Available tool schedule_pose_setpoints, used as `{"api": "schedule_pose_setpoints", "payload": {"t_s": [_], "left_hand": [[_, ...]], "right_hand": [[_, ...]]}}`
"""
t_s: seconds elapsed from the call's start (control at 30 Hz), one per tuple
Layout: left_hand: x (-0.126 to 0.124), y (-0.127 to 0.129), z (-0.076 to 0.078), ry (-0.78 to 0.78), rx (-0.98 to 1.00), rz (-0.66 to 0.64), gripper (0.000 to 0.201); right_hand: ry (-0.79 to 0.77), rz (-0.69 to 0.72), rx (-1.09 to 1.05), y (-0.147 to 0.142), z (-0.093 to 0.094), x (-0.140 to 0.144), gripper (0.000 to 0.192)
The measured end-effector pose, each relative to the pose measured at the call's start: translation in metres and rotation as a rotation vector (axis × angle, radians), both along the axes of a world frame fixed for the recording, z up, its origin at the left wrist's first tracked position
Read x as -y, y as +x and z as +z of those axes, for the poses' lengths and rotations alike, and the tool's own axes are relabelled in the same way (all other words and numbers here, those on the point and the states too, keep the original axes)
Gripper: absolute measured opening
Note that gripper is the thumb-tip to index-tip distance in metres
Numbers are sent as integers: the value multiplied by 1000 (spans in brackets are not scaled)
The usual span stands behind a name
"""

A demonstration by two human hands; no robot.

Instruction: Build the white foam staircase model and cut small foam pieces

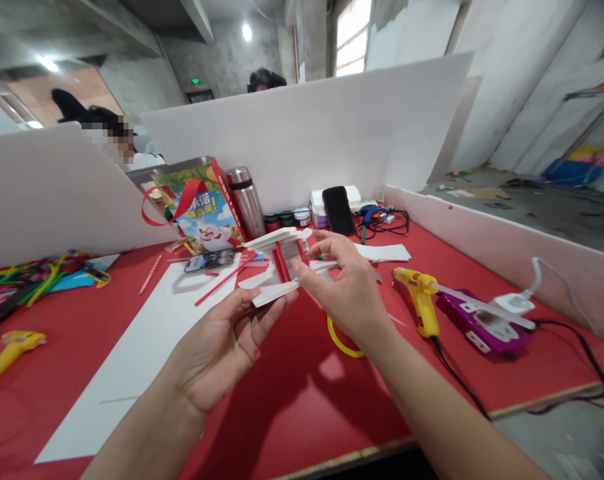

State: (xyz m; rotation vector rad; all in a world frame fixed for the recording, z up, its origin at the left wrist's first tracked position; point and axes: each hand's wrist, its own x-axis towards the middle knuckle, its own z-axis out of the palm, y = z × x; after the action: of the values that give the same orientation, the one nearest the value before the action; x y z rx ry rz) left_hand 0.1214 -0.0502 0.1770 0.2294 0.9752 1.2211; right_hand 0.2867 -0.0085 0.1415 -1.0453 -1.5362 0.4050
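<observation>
Between my hands is a small model building (281, 261) of white board with red straw-like posts, a layered white roof on top and a white base below. My left hand (232, 333) supports it from below, its thumb on the near edge of the white base and its fingers curled underneath. My right hand (349, 287) is closed around the model's right side, thumb toward the red posts and fingers by the roof edge. Its exact contact points are partly hidden. Beneath my right hand lies a yellow tape ring (343, 341) on the red table (292, 413).
A yellow glue gun (418, 300) and a purple power strip (482, 323) sit on the right, with cables. Another glue gun (12, 353) is far left. White sheet (117, 373), phone (209, 261), gift bag (202, 207) and steel flask (247, 200) stand or lie beyond. White partitions (302, 140) border the table.
</observation>
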Motion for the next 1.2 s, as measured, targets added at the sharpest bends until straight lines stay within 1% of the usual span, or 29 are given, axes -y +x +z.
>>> {"api": "schedule_pose_setpoints", "payload": {"t_s": [0.13,0.2,0.27,0.33,0.43,0.53,0.77,0.97,1.2], "left_hand": [[0,-1,0,-29,-7,-4,28],[1,-3,-2,-45,-11,-5,27],[3,-3,-5,-64,-12,-12,28],[4,-4,-8,-75,-6,-31,29],[6,-4,-11,-79,7,-66,32],[7,-4,-12,-83,15,-81,35],[6,-6,-14,-105,3,-77,37],[7,-5,-12,-118,-13,-64,25],[6,-6,-13,-105,-38,-52,20]], "right_hand": [[-9,-10,0,3,1,3,16],[10,1,11,8,4,5,27],[66,52,55,13,9,5,41],[130,141,124,18,15,2,47],[197,264,184,20,20,-4,42],[208,328,200,18,20,-11,36],[132,357,246,17,18,-14,30],[99,378,238,17,19,-13,30],[86,384,237,16,17,-12,31]]}}
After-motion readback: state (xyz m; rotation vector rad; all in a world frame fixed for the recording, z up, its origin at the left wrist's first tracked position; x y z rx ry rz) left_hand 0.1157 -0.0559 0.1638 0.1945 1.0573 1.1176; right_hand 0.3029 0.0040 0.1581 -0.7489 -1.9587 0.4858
